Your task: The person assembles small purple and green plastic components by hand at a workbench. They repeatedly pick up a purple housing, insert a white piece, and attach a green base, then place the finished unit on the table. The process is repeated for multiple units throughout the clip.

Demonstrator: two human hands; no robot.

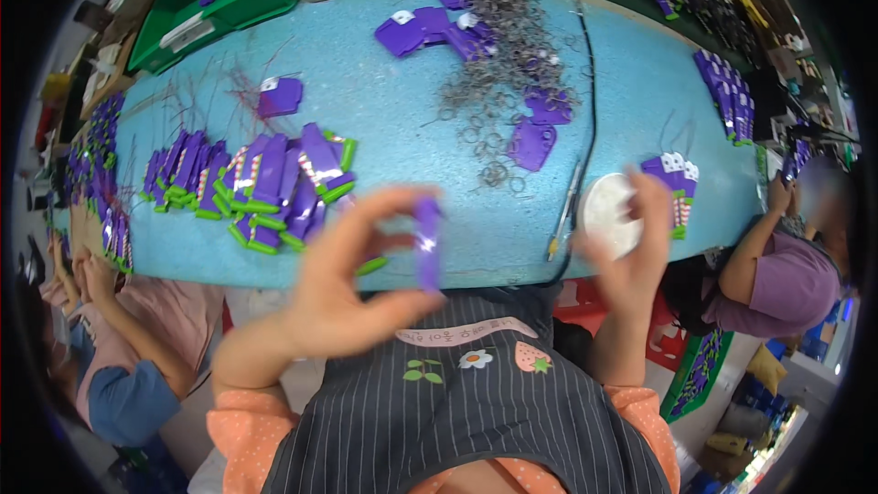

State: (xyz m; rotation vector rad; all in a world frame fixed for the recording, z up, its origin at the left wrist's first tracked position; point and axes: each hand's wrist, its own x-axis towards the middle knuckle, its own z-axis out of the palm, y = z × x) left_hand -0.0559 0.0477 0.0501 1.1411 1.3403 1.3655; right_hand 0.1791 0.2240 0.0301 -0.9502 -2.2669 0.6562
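My left hand [352, 274] pinches a narrow, shiny purple plastic piece [427, 252] upright between thumb and fingers, above the table's near edge. Over a round white dish [604, 215] is my right hand [640, 238], its fingers curled at the dish and smeared by motion; whether they hold anything is hidden. A heap of purple pieces with green ends [283, 178] lies left of my left hand. Beyond the dish spreads a tangle of thin grey wire rings [517, 37], with flat purple plates [532, 144] around and under it.
A pen-like tool [564, 215] and a black cable [590, 82] lie left of the dish. Purple pieces with white tops [677, 174] sit to its right. A green bin [219, 14] stands far left. Co-workers sit on the left [137, 338] and right [777, 284].
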